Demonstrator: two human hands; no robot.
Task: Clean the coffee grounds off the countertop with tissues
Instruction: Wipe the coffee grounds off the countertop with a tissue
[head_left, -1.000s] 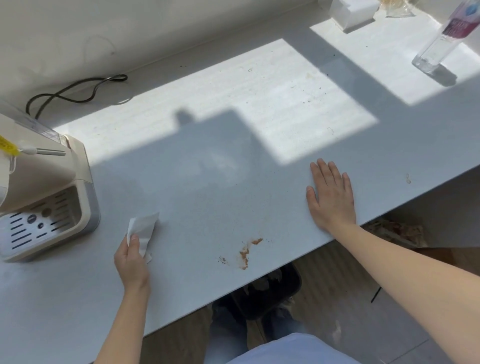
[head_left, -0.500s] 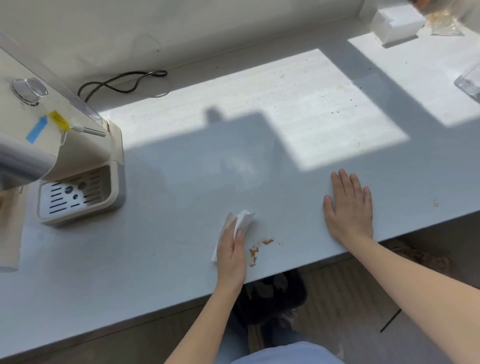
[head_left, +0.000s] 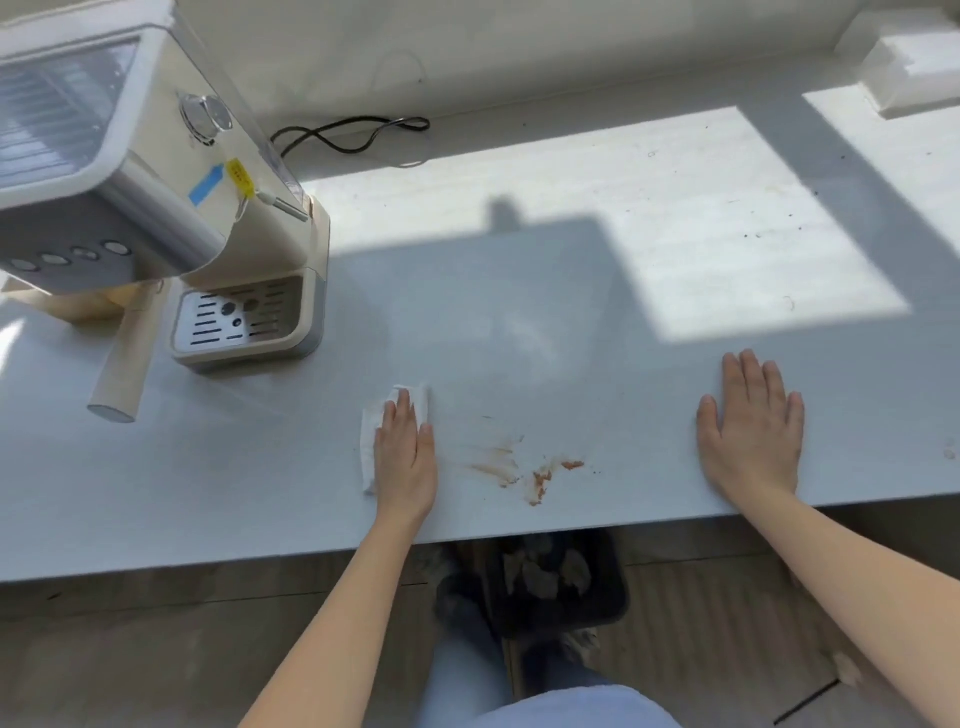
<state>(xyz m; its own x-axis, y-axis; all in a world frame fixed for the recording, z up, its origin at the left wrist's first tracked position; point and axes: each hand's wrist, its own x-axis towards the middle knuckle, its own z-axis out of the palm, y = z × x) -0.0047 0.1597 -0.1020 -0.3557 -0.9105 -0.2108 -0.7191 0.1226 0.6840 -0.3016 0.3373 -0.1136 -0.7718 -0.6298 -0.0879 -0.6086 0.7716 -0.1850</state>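
Observation:
Brown coffee grounds (head_left: 540, 478) lie smeared near the front edge of the pale grey countertop (head_left: 519, 322), with a faint streak running left from them. My left hand (head_left: 405, 457) presses flat on a white tissue (head_left: 370, 441) just left of the smear; the tissue shows at the hand's left side and beyond the fingertips. My right hand (head_left: 753, 431) rests flat on the counter to the right of the grounds, fingers apart, holding nothing.
A cream coffee machine (head_left: 156, 208) with a drip tray (head_left: 239, 317) and portafilter handle (head_left: 122, 374) stands at the left. A black cable (head_left: 353, 135) lies behind it. A white box (head_left: 904, 78) sits far right. A dark bin (head_left: 550, 577) with crumpled tissues sits below the edge.
My left hand brought the tissue from beside the machine to the grounds, wiped, and is now a little left of them, leaving a fresh smear. My right hand stayed put.

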